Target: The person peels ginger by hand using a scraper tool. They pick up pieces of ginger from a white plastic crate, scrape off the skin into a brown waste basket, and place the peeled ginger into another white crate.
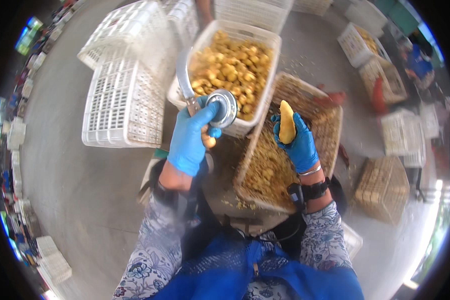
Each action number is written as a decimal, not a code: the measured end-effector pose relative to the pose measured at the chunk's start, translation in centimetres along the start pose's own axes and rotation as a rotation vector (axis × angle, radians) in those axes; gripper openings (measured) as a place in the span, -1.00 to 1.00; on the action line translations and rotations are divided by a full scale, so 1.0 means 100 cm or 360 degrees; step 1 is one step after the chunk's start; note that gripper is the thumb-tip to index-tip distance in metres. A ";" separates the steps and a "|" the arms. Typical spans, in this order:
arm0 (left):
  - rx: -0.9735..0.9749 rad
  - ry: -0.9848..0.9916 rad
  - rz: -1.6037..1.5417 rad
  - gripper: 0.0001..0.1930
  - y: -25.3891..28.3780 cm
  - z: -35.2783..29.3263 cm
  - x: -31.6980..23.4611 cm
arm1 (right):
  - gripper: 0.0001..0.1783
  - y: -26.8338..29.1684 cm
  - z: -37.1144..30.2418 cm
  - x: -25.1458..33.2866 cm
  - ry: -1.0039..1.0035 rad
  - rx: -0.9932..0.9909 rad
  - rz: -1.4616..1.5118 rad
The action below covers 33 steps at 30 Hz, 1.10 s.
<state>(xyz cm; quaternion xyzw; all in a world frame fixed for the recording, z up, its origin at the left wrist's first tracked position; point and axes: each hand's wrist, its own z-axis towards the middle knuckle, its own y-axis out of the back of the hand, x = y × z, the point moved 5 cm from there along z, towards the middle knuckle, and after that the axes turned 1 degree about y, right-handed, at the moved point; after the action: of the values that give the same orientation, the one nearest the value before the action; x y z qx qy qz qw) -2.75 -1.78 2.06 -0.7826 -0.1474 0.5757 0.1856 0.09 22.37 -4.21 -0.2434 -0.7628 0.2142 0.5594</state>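
My left hand (187, 137), in a blue glove, is closed around a tool with a curved metal blade (183, 75) and a brownish handle. A round, shiny metal disc (222, 108) shows at its thumb; how it joins the tool is hidden. A small yellow piece (208, 141) sticks out below those fingers. Upright in my gloved right hand (299, 142), a long pale-yellow root piece (287, 123) is gripped between thumb and fingers. Beyond my left hand stands a white crate (276, 47) full of yellow chunks (235, 70). Under my right hand is a dirty basket crate (335, 145) holding yellowish scraps (265, 167).
White slatted crates (107, 100) are stacked at the left. Another person's arm (204, 11) reaches in at the top. More crates (385, 187) stand on the right, with a person in blue (419, 62) farther off. Scraps lie on the grey floor (237, 204).
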 end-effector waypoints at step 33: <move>0.0552 0.0108 0.1382 -0.71 -0.113 -0.058 0.186 | -0.60 0.115 -0.232 -0.073 -0.0047 -0.0661 0.0404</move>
<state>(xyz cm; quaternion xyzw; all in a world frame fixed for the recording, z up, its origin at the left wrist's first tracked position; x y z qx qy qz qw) 8.10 15.80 -6.92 -0.7475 0.2983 0.5904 0.0602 25.67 28.21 -10.04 -0.4440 -0.7620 0.1247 0.4546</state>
